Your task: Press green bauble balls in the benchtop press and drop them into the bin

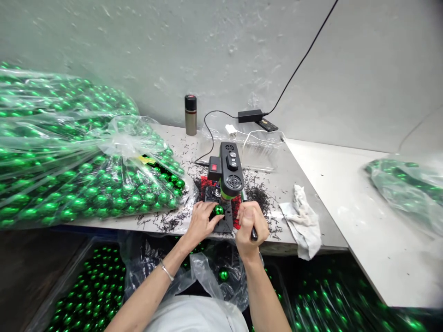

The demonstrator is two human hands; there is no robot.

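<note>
A shiny green ball (219,210) sits on the base plate (225,224) of a small black bench machine (231,168), right under its head. My left hand (201,219) is closed on this ball, thumb on the near side and fingers on the far side. To the right of the machine, my right hand (252,228) is wrapped round a black lever handle (254,234), whose end sticks out below the fist. Red material (236,210) shows beside the base, with black shavings scattered about it.
A big clear bag of green balls (79,157) fills the table's left. Behind stand a tumbler (190,115) and a power adapter (250,115) with cables. A crumpled white cloth (302,223) hangs over the front edge. More green balls (93,281) lie in bags below.
</note>
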